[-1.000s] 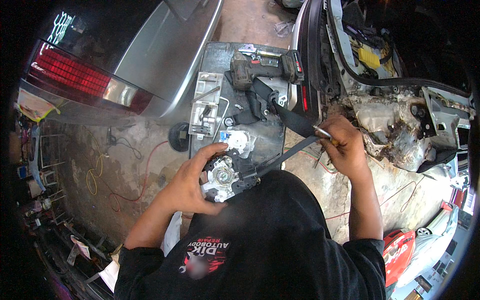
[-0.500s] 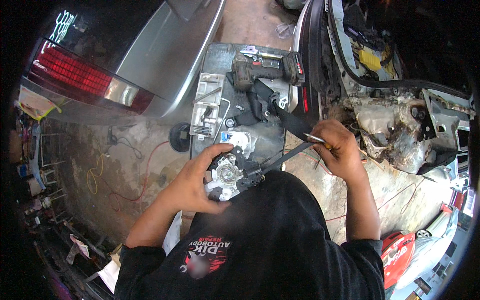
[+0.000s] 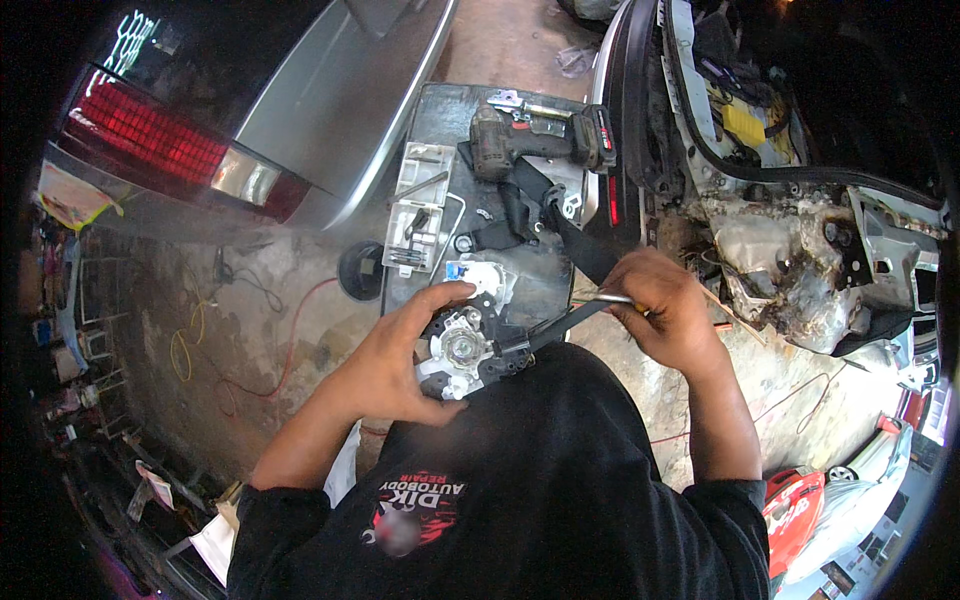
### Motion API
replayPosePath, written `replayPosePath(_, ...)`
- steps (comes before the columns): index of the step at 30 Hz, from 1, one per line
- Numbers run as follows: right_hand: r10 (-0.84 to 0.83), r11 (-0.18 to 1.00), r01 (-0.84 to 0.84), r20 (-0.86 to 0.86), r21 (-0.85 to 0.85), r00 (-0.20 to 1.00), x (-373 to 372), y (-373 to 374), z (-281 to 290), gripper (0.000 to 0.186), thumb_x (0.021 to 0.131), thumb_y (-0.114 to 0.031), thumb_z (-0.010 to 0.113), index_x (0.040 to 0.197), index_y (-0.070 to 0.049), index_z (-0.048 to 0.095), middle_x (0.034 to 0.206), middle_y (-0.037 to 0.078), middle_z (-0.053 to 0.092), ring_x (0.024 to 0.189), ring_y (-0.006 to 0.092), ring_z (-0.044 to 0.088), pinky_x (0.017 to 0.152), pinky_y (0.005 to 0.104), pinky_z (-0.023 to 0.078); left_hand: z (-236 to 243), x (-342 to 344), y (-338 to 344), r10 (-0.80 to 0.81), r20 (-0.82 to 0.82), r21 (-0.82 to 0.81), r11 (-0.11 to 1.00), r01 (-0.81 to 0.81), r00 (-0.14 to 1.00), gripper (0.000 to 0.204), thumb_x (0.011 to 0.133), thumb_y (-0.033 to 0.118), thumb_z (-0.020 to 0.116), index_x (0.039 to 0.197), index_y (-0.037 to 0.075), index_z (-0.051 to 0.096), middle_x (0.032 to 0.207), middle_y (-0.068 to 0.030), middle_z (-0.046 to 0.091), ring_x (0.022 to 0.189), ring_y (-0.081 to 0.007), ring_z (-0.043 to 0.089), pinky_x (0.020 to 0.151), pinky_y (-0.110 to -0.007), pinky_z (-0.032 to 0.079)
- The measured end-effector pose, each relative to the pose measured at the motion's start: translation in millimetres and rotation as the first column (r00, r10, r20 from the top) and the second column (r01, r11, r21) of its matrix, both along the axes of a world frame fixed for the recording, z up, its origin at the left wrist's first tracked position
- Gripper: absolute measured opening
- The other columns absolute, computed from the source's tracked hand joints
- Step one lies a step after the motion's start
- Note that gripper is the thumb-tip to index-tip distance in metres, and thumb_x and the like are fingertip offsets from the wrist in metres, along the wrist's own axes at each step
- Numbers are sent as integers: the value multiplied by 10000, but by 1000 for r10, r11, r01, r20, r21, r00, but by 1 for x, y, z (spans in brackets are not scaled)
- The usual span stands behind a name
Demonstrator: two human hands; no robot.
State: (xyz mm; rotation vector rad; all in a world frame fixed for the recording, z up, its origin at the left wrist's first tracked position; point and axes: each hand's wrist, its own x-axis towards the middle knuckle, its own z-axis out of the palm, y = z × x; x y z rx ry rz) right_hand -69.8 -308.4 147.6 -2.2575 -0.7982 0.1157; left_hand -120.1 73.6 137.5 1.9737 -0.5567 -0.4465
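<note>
My left hand [image 3: 392, 362] is curled around a seat belt retractor [image 3: 463, 346] above my lap. Its white and clear round mechanism faces up, set in a black body. From the retractor's right side a black belt strap [image 3: 562, 324] runs up to my right hand [image 3: 664, 306]. That hand is closed on a slim metal-tipped tool [image 3: 614, 298] with a yellowish part at the fingers; its exact kind is hidden. The strap passes by the same fingers. Just beyond the retractor lies a white and blue plastic piece [image 3: 478, 276].
On the dark work surface [image 3: 430, 112] lie a cordless driver [image 3: 540, 138], more black webbing [image 3: 520, 205] and a white plastic case [image 3: 420, 205] with small tools. A grey car with a red tail light [image 3: 150, 130] stands left, a stripped car body [image 3: 780, 250] right. A red hose [image 3: 290, 360] crosses the floor.
The tool in my right hand has swung from pointing up-left to lying nearly level along the strap. The retractor has shifted slightly right in the picture, still in my left hand.
</note>
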Motion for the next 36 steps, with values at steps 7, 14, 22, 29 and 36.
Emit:
replayPosePath(7,25,999,-27,-53,-41,998,-7,11,5,194,800,-21,878,949,-30,755,978,112,764,1019,358,743,897,462,592,-3,0,2,-11,39,-9,1000,11,999,1178,610,211,1006,1643,61,460,1529,-225,617,1414,-378,647,1194,-451,507)
replayPosePath(14,1,999,-2,-10,-33,1000,-1,-2,3,210,802,-42,875,954,-27,731,978,123,744,1014,379,731,891,482,587,-1,1,1,8,-29,-2,1000,-8,1000,1224,552,219,1015,1623,9,461,1533,-207,611,1438,-344,613,1238,-443,456)
replayPosePath(22,34,999,-35,-74,-12,997,-11,18,3,214,806,-52,898,952,-26,743,984,122,759,1015,373,747,897,470,592,-6,2,-1,-1,-16,-6,1000,0,1000,1213,561,220,1012,1621,10,460,1517,-202,623,1417,-338,625,1237,-438,453)
replayPosePath(29,-9,999,8,-20,-40,1000,-4,-1,0,198,845,-42,873,984,-21,733,994,136,755,989,391,742,851,466,594,-2,-1,0,3,-34,1,1000,-3,999,1223,562,217,1009,1630,7,451,1527,-211,622,1435,-342,619,1240,-438,449)
replayPosePath(36,38,996,-41,-37,-73,999,-9,17,6,219,869,-50,812,1059,-48,701,981,146,728,968,409,728,817,510,578,-8,10,1,39,-73,-118,992,-47,997,1241,583,183,995,1665,6,413,1586,-227,598,1499,-349,589,1295,-447,411)
